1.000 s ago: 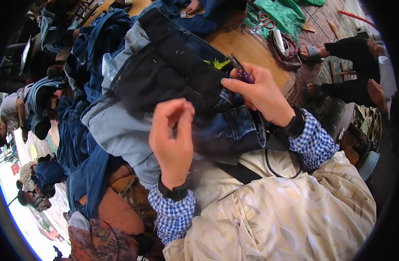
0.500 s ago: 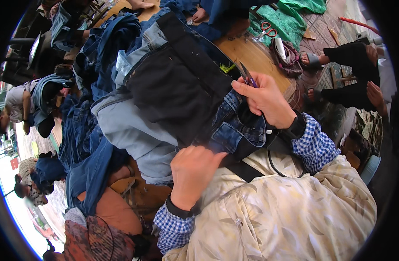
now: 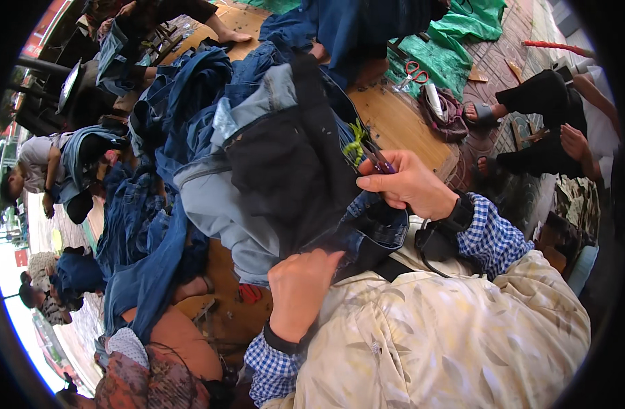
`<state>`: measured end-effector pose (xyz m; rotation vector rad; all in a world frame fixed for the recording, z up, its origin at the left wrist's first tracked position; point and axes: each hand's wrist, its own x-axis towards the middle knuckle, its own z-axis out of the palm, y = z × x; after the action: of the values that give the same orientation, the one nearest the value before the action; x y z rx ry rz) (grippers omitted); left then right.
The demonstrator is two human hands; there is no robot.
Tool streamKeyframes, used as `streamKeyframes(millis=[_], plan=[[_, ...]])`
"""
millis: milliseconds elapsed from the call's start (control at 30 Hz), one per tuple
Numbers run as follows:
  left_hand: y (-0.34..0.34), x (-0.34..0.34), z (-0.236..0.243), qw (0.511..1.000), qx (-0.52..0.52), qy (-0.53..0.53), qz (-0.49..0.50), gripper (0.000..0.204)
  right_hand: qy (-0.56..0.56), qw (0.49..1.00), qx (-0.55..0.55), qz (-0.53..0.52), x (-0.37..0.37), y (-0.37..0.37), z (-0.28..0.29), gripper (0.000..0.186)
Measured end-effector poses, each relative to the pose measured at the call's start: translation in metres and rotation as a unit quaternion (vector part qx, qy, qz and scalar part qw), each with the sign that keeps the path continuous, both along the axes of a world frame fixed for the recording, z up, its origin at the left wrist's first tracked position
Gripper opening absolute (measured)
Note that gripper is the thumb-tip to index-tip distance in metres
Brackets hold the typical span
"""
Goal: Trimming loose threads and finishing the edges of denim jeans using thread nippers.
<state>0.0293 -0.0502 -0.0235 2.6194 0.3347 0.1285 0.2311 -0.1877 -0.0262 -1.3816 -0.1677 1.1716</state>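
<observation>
A pair of jeans (image 3: 224,215), its pale inner side and a black lining panel (image 3: 285,170) facing up, lies across my lap and the pile in front. My left hand (image 3: 302,283) is closed on the near edge of the jeans, thumb pointing right. In my right hand (image 3: 414,185) is a small pair of thread snips (image 3: 383,162) with purple on the handle, blades pointing up and left. The hand sits just above the dark blue outer denim (image 3: 380,225). Beside the blades shows a yellow-green patch (image 3: 356,144); what it is I cannot make out.
A heap of blue jeans (image 3: 183,102) covers the wooden board (image 3: 394,123) at left and ahead. Red-handled scissors (image 3: 414,71) lie on green sheeting (image 3: 455,41) near a dark purple bag (image 3: 445,116). Other people sit close by on several sides, one with black trousers (image 3: 541,129) at right.
The black panel has shifted right in the picture, and more of the yellow-green patch shows. Both hands sit slightly lower, the right still holding the snips, the left still gripping the jeans.
</observation>
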Motion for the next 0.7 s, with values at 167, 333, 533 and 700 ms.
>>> streamKeyframes(millis=[167,333,533,700], plan=[[0.021,0.006,0.009,0.979,-0.191,0.058,0.037,0.017,0.029,0.999,0.014,0.026,0.014,0.003,-0.011,0.027],[0.035,0.049,0.027,0.972,-0.192,-0.005,0.135,0.016,0.016,0.999,-0.03,0.028,0.023,0.013,-0.004,0.036],[0.038,0.095,-0.012,0.995,-0.025,-0.033,0.086,0.02,0.018,0.997,-0.052,0.058,0.034,0.038,-0.014,0.03],[0.05,0.101,-0.025,0.882,-0.413,0.06,0.219,0.015,0.196,0.981,-0.002,0.01,0.051,0.025,-0.027,0.028]])
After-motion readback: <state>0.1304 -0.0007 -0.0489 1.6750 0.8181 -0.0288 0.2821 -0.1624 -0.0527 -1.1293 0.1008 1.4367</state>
